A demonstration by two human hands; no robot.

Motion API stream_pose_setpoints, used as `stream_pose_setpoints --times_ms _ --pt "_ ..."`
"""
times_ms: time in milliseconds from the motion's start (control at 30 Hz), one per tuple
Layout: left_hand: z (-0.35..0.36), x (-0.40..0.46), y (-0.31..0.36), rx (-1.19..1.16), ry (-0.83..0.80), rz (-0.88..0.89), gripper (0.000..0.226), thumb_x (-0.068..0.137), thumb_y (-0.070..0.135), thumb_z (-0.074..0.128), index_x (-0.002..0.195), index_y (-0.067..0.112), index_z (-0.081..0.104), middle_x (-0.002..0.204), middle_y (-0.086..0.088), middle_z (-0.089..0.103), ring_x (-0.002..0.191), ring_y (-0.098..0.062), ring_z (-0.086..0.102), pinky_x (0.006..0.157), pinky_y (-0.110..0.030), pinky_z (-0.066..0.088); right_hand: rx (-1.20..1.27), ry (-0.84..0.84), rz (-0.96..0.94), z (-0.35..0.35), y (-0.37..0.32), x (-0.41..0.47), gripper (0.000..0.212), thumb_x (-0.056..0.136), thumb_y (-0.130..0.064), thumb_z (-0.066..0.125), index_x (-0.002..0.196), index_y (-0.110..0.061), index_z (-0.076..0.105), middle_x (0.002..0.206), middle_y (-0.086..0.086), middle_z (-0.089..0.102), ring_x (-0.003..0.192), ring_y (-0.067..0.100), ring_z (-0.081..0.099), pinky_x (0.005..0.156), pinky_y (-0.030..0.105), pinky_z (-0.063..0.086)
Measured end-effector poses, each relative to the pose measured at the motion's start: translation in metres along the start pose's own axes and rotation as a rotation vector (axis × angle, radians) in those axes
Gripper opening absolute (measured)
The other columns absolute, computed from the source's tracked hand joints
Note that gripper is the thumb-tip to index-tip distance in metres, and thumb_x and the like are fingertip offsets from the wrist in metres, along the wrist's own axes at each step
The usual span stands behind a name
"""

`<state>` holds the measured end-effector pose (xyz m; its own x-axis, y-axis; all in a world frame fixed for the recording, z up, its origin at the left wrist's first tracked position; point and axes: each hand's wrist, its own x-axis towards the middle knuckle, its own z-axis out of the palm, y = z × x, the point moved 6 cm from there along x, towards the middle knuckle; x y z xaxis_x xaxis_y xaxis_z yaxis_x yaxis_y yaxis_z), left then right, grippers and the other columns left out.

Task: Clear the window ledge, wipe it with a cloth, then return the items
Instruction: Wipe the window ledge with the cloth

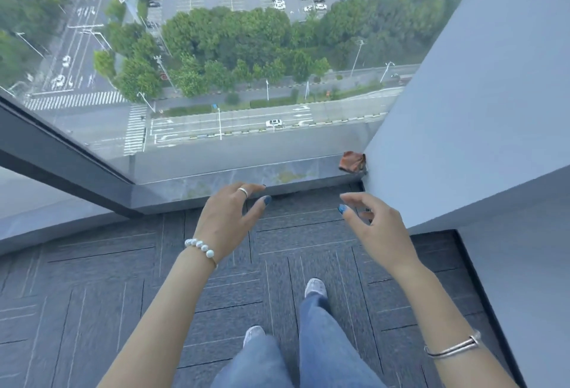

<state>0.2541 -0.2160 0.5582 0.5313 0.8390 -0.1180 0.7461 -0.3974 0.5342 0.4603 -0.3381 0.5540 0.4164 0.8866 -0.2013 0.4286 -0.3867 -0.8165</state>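
My left hand (226, 218), fingers spread and holding nothing, hovers by the near edge of the grey stone window ledge (246, 176). My right hand (374, 227) hangs loosely curled, also bare. The crumpled brown cloth (352, 161) lies beyond it in the ledge's far right corner, touching the wall, its long axis running along the ledge.

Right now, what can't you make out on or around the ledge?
- Ledge: its left stretch runs out of the head view.
- Cloth: crumpled against the wall; its far side is hidden.
- Left hand: fingertips cover part of the ledge's front edge.
- Removed items: none in view.
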Motion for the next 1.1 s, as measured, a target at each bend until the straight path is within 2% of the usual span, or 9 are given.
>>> stream_pose_setpoints --times_ms 133,400,533,633,700,867,1000,1100 --pt "0.025 0.050 -0.002 -0.008 0.014 -0.064 0.033 0.092 0.038 0.048 0.119 0.021 0.060 0.117 0.000 0.061 0.111 -0.016 0.051 0.091 -0.027 0.034 -0.017 -0.034 0.005 -0.008 0.018 0.063 0.020 0.089 -0.024 0.060 0.109 -0.023 0.065 0.105 -0.013 0.065 0.101 0.002 0.057 0.083 0.005 0.037" --pt "0.075 0.130 -0.031 -0.019 0.018 -0.117 0.035 0.093 0.040 0.047 0.120 0.020 0.059 0.119 0.001 0.062 0.113 -0.017 0.052 0.093 -0.028 0.036 -0.004 -0.063 0.062 0.004 0.057 0.150 0.020 0.089 -0.025 0.060 0.108 -0.023 0.066 0.102 -0.015 0.065 0.097 -0.003 0.057 0.078 -0.001 0.038" --pt "0.098 0.159 -0.058 0.009 0.003 -0.112 0.035 0.094 0.039 0.047 0.120 0.019 0.059 0.120 0.000 0.061 0.113 -0.018 0.051 0.092 -0.027 0.035 -0.013 -0.064 0.081 0.030 0.076 0.183 0.020 0.089 -0.026 0.060 0.109 -0.024 0.066 0.102 -0.017 0.064 0.097 -0.004 0.057 0.079 0.003 0.040" --pt "0.116 0.173 -0.087 -0.001 0.000 -0.125 0.037 0.095 0.041 0.043 0.120 0.019 0.059 0.120 0.000 0.061 0.113 -0.019 0.051 0.091 -0.027 0.034 -0.021 -0.072 0.083 0.054 0.092 0.201 0.021 0.090 -0.025 0.060 0.109 -0.023 0.066 0.101 -0.019 0.062 0.094 -0.010 0.055 0.077 -0.002 0.037" --pt "0.131 0.181 -0.108 -0.015 -0.003 -0.138 0.038 0.095 0.041 0.040 0.118 0.018 0.059 0.119 -0.001 0.061 0.111 -0.019 0.052 0.089 -0.026 0.034 -0.032 -0.077 0.088 0.071 0.104 0.214 0.021 0.090 -0.023 0.060 0.110 -0.022 0.066 0.101 -0.017 0.063 0.093 -0.007 0.055 0.076 -0.004 0.036" --pt "0.174 0.196 -0.164 -0.024 -0.002 -0.166 0.037 0.095 0.040 0.041 0.117 0.017 0.060 0.117 -0.001 0.062 0.110 -0.020 0.052 0.092 -0.031 0.038 -0.022 -0.101 0.094 0.118 0.138 0.244 0.022 0.090 -0.025 0.059 0.111 -0.022 0.065 0.104 -0.015 0.064 0.095 -0.009 0.055 0.077 -0.004 0.037" --pt "0.209 0.212 -0.212 -0.004 0.003 -0.186 0.036 0.095 0.039 0.041 0.117 0.017 0.060 0.117 -0.001 0.061 0.109 -0.020 0.052 0.091 -0.032 0.038 -0.042 -0.108 0.091 0.158 0.170 0.277 0.022 0.091 -0.025 0.059 0.111 -0.021 0.065 0.109 -0.009 0.066 0.101 0.007 0.060 0.076 0.003 0.039" --pt "0.232 0.224 -0.245 0.014 0.010 -0.199 0.037 0.095 0.040 0.041 0.116 0.017 0.060 0.118 -0.001 0.061 0.109 -0.021 0.053 0.090 -0.032 0.039 -0.053 -0.109 0.077 0.183 0.193 0.301 0.021 0.091 -0.028 0.059 0.111 -0.022 0.065 0.109 -0.010 0.065 0.100 0.008 0.059 0.068 -0.003 0.037"
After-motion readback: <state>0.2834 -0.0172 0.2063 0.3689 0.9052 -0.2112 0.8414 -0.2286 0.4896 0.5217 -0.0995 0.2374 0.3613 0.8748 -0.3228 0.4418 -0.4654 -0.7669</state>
